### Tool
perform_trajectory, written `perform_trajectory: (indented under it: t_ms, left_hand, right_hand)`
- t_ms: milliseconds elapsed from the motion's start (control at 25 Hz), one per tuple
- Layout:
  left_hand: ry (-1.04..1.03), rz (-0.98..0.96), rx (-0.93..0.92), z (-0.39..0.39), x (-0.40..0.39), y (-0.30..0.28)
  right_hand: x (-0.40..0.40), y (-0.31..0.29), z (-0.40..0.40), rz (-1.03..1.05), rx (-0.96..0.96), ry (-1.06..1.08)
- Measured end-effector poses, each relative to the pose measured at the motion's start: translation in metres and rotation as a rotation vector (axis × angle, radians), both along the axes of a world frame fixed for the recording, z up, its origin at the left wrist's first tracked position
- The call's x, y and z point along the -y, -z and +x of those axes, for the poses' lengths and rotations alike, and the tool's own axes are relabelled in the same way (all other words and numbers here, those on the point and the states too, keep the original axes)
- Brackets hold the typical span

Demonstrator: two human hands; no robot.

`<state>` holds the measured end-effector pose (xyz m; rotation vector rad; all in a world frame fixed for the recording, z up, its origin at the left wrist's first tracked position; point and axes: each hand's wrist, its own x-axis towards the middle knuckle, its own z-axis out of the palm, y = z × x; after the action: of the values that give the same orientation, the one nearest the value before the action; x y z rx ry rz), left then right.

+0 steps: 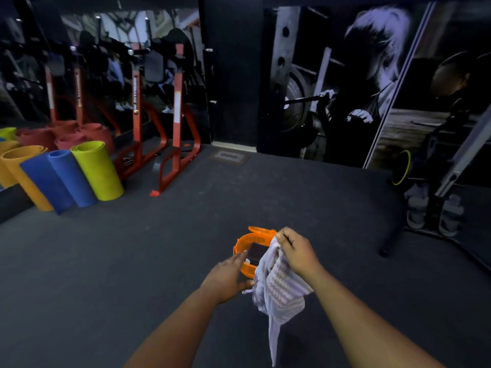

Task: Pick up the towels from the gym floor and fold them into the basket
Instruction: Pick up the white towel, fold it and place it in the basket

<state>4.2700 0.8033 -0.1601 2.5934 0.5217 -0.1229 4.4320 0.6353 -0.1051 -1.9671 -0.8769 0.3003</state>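
- The dark gym floor [132, 261] spreads out under me, and the far wall carries a big black-and-white mural [358, 83] of someone lifting a barbell.
- A red rack [176, 120] stands at the back left before a mirror; white strips run down its uprights, but the lettering on them is too blurred for me to read.
- Rolled mats lean beside the rack: a yellow-green mat [98, 171], a blue mat [70, 179] and an orange mat [24, 173], with red ones behind.
- A pale striped towel [276, 288] hangs from my right hand, bunched at the top and trailing down to a point, just in front of the basket.
- The orange basket [244, 240] sits on the floor ahead of me with a dark folded towel [256, 252] inside.
- My right hand [295, 252] has its fingers curled, pinching the striped towel's top edge above the basket's rim.
- My left hand [228, 280] reaches out with fingers nearly straight, near the basket's near side and the towel's lower edge; it is blurred, and I cannot tell if it touches either.
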Motion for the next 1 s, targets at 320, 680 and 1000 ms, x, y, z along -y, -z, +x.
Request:
perform_trajectory:
  t_ms: [320,680,1000]
  left_hand:
    - [0.034,-0.582,0.241,0.105,-0.084,-0.014]
    - [-0.023,-0.807,0.146,0.179,-0.111,-0.005]
    - [-0.255,-0.755,0.337,0.226,-0.156,-0.019]
  right_hand:
    - [-0.088,-0.026,0.054,0.155,-0.091,0.108]
    - [-0.128,-0.007,0.143,0.226,-0.224,0.205]
    - [-0.145,0.018,0.19,-0.223,0.107,0.349]
